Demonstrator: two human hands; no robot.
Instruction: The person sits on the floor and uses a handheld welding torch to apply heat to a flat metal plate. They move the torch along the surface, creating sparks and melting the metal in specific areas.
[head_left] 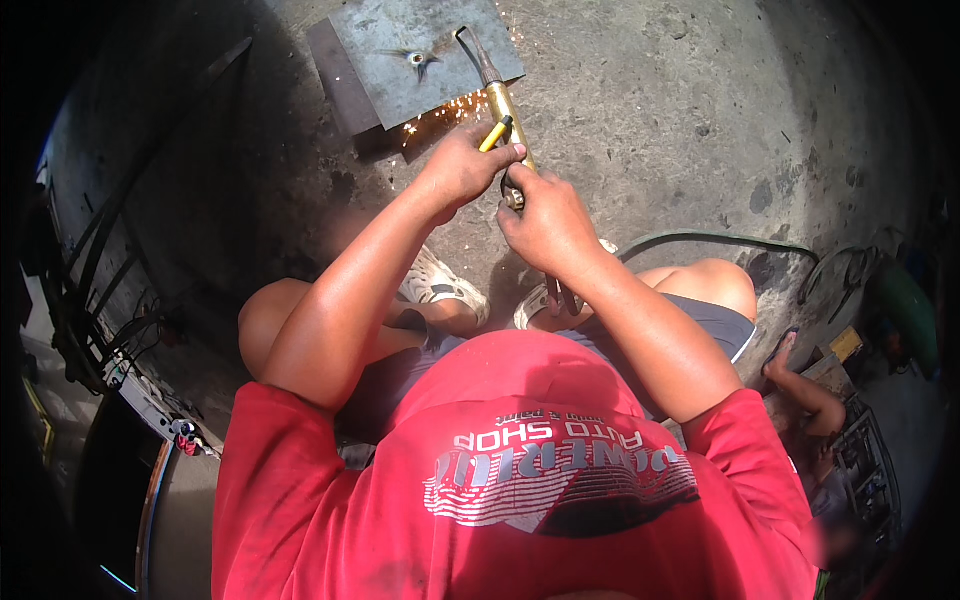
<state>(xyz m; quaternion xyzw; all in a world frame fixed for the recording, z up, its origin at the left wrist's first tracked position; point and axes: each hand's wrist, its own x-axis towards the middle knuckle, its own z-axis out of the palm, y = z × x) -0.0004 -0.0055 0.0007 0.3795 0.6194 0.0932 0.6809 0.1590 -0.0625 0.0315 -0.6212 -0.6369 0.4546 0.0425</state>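
A brass gas torch points away from me, its bent tip over a grey metal sheet. My right hand is closed around the torch's rear end by the valve knob. My left hand is closed on a slim yellow stick with a black end, its fingers against the torch body. A bright burnt spot with dark streaks marks the sheet. Orange sparks scatter along and below the sheet's near edge. No flame at the tip can be made out.
The sheet lies over a darker plate on stained concrete. A dark hose curves off to the right, toward a green cylinder. Another person's arm shows at lower right. Dark cables hang at the left.
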